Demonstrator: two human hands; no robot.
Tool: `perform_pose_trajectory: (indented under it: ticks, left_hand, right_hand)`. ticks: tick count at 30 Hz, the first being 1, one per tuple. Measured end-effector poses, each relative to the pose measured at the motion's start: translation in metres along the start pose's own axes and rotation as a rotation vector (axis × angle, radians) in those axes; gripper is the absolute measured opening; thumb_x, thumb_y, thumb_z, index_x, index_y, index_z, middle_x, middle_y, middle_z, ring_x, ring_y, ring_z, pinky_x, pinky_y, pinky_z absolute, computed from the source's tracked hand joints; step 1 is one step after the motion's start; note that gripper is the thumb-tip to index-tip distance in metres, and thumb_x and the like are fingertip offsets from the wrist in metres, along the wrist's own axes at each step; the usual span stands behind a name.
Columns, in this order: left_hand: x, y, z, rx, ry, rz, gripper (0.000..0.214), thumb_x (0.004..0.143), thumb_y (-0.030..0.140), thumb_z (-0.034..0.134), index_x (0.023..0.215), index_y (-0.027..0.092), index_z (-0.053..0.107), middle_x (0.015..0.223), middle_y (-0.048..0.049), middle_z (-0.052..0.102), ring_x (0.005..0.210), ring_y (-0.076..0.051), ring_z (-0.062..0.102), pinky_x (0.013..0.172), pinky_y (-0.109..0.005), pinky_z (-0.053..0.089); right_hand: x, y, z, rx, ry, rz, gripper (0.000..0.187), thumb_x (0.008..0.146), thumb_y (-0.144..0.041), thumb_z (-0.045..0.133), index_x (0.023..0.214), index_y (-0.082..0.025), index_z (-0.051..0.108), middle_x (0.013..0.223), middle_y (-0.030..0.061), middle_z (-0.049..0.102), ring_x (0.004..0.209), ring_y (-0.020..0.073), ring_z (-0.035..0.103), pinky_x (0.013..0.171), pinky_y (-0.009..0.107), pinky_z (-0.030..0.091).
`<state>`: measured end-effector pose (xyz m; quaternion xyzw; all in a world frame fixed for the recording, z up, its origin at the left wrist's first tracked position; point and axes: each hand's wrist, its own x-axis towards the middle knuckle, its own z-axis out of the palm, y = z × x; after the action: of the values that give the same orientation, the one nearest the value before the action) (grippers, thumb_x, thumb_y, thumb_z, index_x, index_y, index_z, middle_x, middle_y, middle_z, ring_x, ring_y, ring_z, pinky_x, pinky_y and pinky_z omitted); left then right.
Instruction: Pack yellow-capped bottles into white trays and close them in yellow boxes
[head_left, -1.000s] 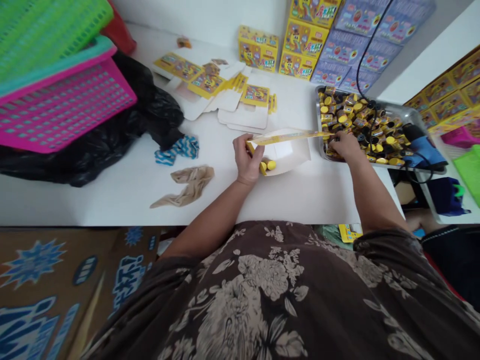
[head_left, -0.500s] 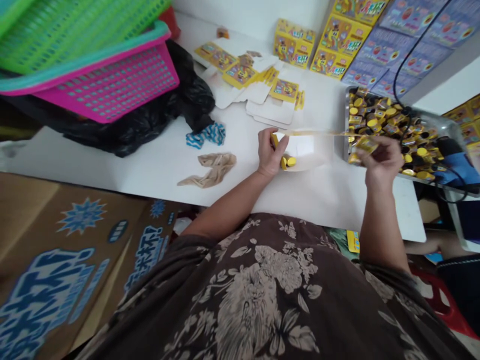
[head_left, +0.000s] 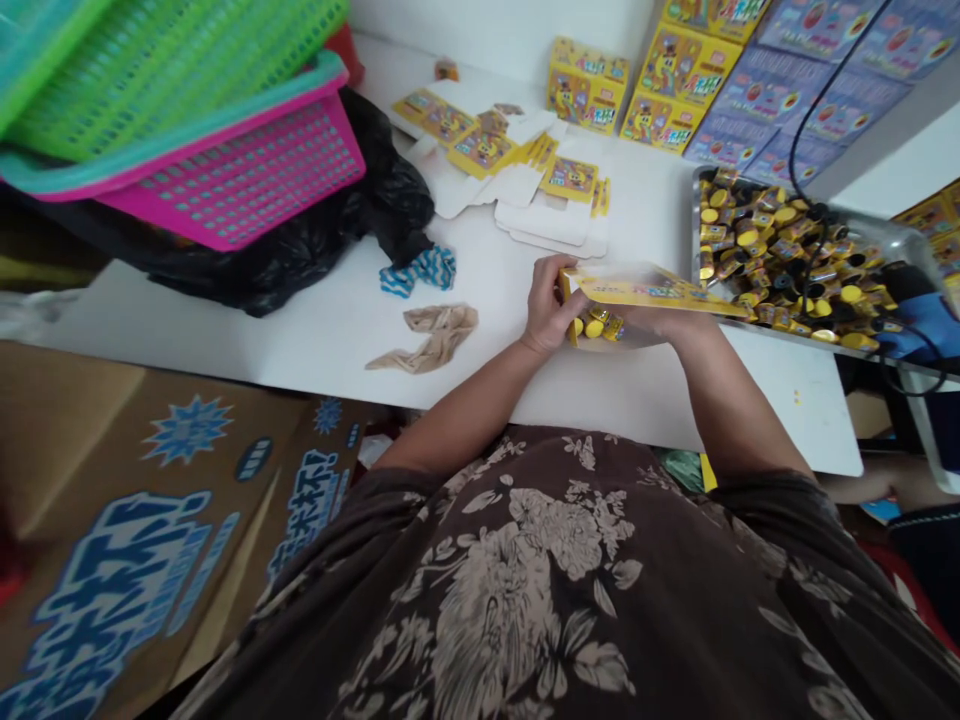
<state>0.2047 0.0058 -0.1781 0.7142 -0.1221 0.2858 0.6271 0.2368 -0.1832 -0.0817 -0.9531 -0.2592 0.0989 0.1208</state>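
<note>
Box (head_left: pixel 652 289), one, yellow print outside, pale inside, lying open over the near part of the white table (head_left: pixel 330 340), its long printed flap reaching rightward to the tray's near edge. Contents: several small jars (head_left: pixel 594 328) with yellow lids, grouped at the left end; the full count is hidden from me. Left hand (head_left: pixel 550 305): gripping the box's left end, thumb across its edge. Right hand (head_left: pixel 675 322): under the flap at the right part of the box, its fingers covered; I cannot tell whether they are open, closed or holding anything. Tray (head_left: pixel 900 245), one, metal, to the right: a loose heap of like jars, some with dark ends showing, filling mostly its left and middle; a blue-and-black object (head_left: pixel 919 320) at its right end; a black cord (head_left: pixel 796 150) hanging across. Flat cartons (head_left: pixel 551 210), a loose pile, beyond the box. Yellow boxes (head_left: pixel 660 90), against the wall, one apart and others stacked. Purple boxes (head_left: pixel 787 90), stacked just beside them. Baskets (head_left: pixel 262 180), pink, turquoise and green, nested at left on a black bag (head_left: pixel 315 250). Patterned cloth (head_left: pixel 420 270) and tan cloth (head_left: pixel 435 340), crumpled, between bag and left hand.
</note>
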Motion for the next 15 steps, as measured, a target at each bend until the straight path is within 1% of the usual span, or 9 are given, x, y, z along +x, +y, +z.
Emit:
perform_pose_trajectory:
  ticks: [2,5,8,10,12,15]
  left_hand:
    - [0.0,0.0,0.002,-0.012,-0.001,-0.013,0.085,0.083,0.105,0.05,0.121,0.03,0.063,0.119,-0.0094,0.062,0.114,-0.03,0.065,0.097,-0.048,0.057]
    - [-0.001,-0.001,0.004,-0.01,0.008,-0.031,0.079,0.087,0.1,0.054,0.122,0.03,0.064,0.119,-0.0089,0.062,0.111,-0.029,0.065,0.094,-0.046,0.057]
    - [-0.002,-0.001,0.004,0.007,0.013,-0.009,0.079,0.087,0.1,0.054,0.122,0.03,0.064,0.118,-0.0089,0.064,0.113,-0.03,0.066,0.097,-0.048,0.057]
    - [-0.002,-0.002,0.003,0.009,0.016,0.014,0.078,0.088,0.1,0.053,0.122,0.03,0.064,0.117,-0.0089,0.064,0.113,-0.03,0.066,0.099,-0.048,0.057]
    - [-0.002,-0.002,0.002,0.006,0.015,0.031,0.077,0.09,0.099,0.053,0.123,0.03,0.063,0.117,-0.0091,0.064,0.113,-0.031,0.066,0.1,-0.049,0.057]
    - [-0.002,-0.001,0.001,0.022,0.003,0.018,0.078,0.089,0.1,0.052,0.124,0.03,0.063,0.118,-0.0092,0.064,0.114,-0.031,0.066,0.101,-0.05,0.056]
  right_hand:
    - [-0.005,0.0,0.006,-0.007,0.041,-0.002,0.033,0.097,-0.034,0.061,0.124,-0.033,0.081,0.126,0.0032,0.084,0.128,0.0368,0.072,0.114,0.053,0.058]
    - [-0.016,0.0,0.014,-0.075,0.141,0.038,0.041,0.092,-0.027,0.06,0.128,-0.025,0.08,0.132,0.0112,0.081,0.136,0.0415,0.067,0.119,0.062,0.053]
    - [-0.027,-0.004,0.017,-0.13,0.212,0.05,0.045,0.095,-0.027,0.056,0.133,-0.023,0.079,0.13,0.015,0.081,0.134,0.0437,0.067,0.121,0.066,0.049]
    - [-0.034,-0.007,0.019,-0.14,0.223,0.034,0.048,0.095,-0.028,0.057,0.138,-0.021,0.077,0.13,0.0163,0.081,0.133,0.0444,0.068,0.12,0.067,0.05]
    - [-0.037,-0.007,0.021,-0.131,0.214,0.022,0.054,0.091,-0.028,0.063,0.143,-0.02,0.074,0.134,0.0169,0.079,0.134,0.0453,0.067,0.119,0.066,0.051]
    - [-0.036,-0.002,0.024,-0.117,0.19,0.018,0.064,0.086,-0.019,0.063,0.149,-0.021,0.069,0.147,0.0164,0.074,0.144,0.0455,0.062,0.122,0.066,0.051]
